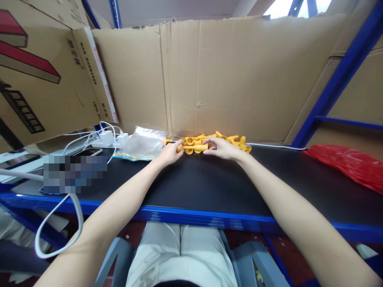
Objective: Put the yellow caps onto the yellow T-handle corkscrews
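A long yellow plastic piece, with a thin ridged stem and a wider cylindrical end, lies level between my two hands. My left hand pinches its stem end at the left. At the right, the fingers of my right hand close on the wider end. Just behind and under it, against the cardboard, spreads a pile of similar yellow plastic pieces, some with round cup-shaped ends. The hands hide part of the pile.
A clear plastic bag lies left of the pile. Further left are a white power strip with chargers, cables and a blurred-out item. Red plastic lies at right. Cardboard stands behind the black tabletop, which has a blue front edge.
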A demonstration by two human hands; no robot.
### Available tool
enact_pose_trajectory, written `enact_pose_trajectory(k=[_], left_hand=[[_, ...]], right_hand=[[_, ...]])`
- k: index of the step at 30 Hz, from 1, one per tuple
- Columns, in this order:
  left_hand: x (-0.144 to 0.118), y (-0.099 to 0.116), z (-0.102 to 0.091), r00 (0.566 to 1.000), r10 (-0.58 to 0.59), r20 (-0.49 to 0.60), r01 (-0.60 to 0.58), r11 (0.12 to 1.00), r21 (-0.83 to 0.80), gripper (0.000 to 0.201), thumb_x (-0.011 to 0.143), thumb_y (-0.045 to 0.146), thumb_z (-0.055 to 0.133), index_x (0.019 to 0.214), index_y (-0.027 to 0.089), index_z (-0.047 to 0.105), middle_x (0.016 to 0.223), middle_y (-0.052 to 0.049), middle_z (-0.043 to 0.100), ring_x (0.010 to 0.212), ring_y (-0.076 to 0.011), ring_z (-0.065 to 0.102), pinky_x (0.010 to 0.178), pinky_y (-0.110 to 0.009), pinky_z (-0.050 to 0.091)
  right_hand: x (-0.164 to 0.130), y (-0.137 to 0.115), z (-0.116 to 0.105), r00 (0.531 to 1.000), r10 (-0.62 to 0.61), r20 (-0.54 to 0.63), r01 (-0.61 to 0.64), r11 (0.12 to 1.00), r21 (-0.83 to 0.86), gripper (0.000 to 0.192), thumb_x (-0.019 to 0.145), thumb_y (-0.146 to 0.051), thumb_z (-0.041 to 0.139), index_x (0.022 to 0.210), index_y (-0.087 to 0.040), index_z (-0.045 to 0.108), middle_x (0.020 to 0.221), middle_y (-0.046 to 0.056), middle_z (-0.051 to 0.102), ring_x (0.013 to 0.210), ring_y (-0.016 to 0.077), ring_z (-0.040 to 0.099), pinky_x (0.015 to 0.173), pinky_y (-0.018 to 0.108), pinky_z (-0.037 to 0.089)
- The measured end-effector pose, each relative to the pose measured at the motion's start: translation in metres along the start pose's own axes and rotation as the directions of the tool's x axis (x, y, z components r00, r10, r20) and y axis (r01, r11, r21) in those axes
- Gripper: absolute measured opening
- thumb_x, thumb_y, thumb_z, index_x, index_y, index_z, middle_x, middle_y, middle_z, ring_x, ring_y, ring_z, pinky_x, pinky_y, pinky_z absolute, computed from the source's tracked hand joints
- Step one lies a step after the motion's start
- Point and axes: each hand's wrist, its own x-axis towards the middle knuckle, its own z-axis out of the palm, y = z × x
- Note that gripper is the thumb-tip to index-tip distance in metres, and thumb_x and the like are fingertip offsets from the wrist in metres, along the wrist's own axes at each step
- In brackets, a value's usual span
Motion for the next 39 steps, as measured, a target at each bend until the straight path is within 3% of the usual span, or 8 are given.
enact_pose_trajectory(k=[4,12,15,17,20,27,33,39], left_hand=[[0.001,-0.002,-0.001,0.997,0.046,-0.065,-0.049,0.998,-0.036,0.029,0.082,0.033,0.049,0.108,0.022,0.057,0.067,0.001,0.059,0.06,-0.013,0.054,0.061,-0.022,0.039],[0.002,0.001,0.001,0.996,0.008,-0.087,-0.012,0.999,-0.043,0.028,0.082,0.035,0.052,0.107,0.023,0.057,0.067,0.001,0.06,0.061,-0.0133,0.054,0.06,-0.022,0.038],[0.003,0.002,0.003,0.996,-0.028,-0.088,0.025,0.999,-0.032,0.028,0.081,0.036,0.053,0.107,0.026,0.056,0.071,0.001,0.06,0.065,-0.0146,0.056,0.061,-0.023,0.039],[0.003,0.002,0.004,0.995,-0.038,-0.095,0.035,0.999,-0.028,0.027,0.08,0.036,0.054,0.106,0.027,0.055,0.072,0.0,0.061,0.066,-0.015,0.056,0.062,-0.024,0.039],[0.003,0.002,0.005,0.994,-0.024,-0.111,0.021,0.999,-0.031,0.027,0.08,0.036,0.054,0.105,0.026,0.057,0.072,0.0,0.061,0.065,-0.0151,0.056,0.062,-0.024,0.039],[0.0,0.006,0.003,0.987,-0.055,-0.151,0.051,0.998,-0.026,0.028,0.079,0.033,0.054,0.105,0.024,0.06,0.069,-0.001,0.063,0.064,-0.0154,0.057,0.061,-0.024,0.038],[-0.001,0.009,0.003,0.98,-0.084,-0.182,0.067,0.993,-0.096,0.027,0.078,0.032,0.055,0.102,0.022,0.062,0.07,-0.001,0.064,0.065,-0.0145,0.057,0.06,-0.022,0.038],[0.0,0.011,0.007,0.981,-0.135,-0.137,0.103,0.97,-0.219,0.027,0.075,0.032,0.058,0.099,0.02,0.062,0.062,0.002,0.059,0.059,-0.0128,0.053,0.059,-0.022,0.038]], right_hand=[[0.003,0.006,0.007,0.999,-0.028,0.03,0.023,0.987,0.159,0.02,0.085,-0.032,0.057,0.1,-0.022,0.05,0.085,0.003,0.066,0.074,0.0164,0.066,0.082,0.038,0.05],[0.008,0.009,0.012,0.998,0.025,0.062,-0.042,0.952,0.304,0.032,0.091,-0.052,0.039,0.094,-0.02,0.045,0.061,0.001,0.064,0.045,0.0135,0.059,0.053,0.029,0.05],[0.006,0.006,0.011,0.995,0.063,0.077,-0.086,0.933,0.349,0.034,0.092,-0.053,0.037,0.098,-0.02,0.044,0.063,0.002,0.065,0.047,0.0136,0.06,0.054,0.029,0.05],[0.003,0.003,0.008,0.992,0.056,0.116,-0.095,0.925,0.367,0.032,0.089,-0.05,0.047,0.102,-0.021,0.042,0.072,0.003,0.068,0.054,0.0141,0.063,0.059,0.03,0.052],[-0.001,-0.001,0.004,0.99,0.044,0.137,-0.09,0.931,0.353,0.037,0.082,-0.042,0.061,0.104,-0.021,0.04,0.077,0.003,0.07,0.055,0.0141,0.064,0.062,0.031,0.053],[0.0,-0.004,0.007,0.987,0.042,0.156,-0.091,0.941,0.325,0.034,0.087,-0.049,0.051,0.1,-0.018,0.045,0.07,0.006,0.07,0.044,0.0149,0.06,0.051,0.03,0.05],[0.007,0.01,0.012,0.996,0.031,0.079,-0.049,0.971,0.233,0.031,0.089,-0.051,0.047,0.09,-0.019,0.049,0.073,0.005,0.067,0.047,0.0139,0.06,0.052,0.031,0.049],[0.012,0.021,0.011,0.999,-0.033,-0.024,0.036,0.987,0.159,0.03,0.086,-0.049,0.051,0.08,-0.02,0.052,0.07,0.003,0.06,0.059,0.0131,0.058,0.054,0.027,0.049]])
